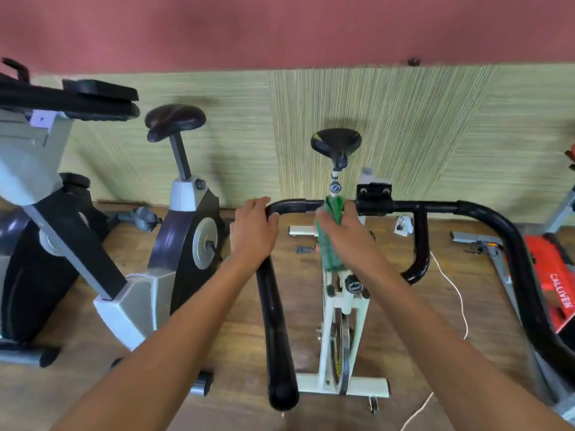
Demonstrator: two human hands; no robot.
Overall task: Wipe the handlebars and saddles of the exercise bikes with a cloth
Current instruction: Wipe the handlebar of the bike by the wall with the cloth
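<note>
A white exercise bike [342,331] stands on a wooden floor [236,321], its black saddle [336,143] farthest from the camera. Its black handlebar [485,213] curves toward the viewer. The left hand [253,233] curls its fingers over the left bend. The right hand [345,231] grips a green cloth [331,244] (hanging down) against the crossbar, fingers wrapped round it.

Left hand [253,230] gripping black handlebar [485,213] bend, right hand [343,227] pressing green cloth [330,236] on crossbar
</note>
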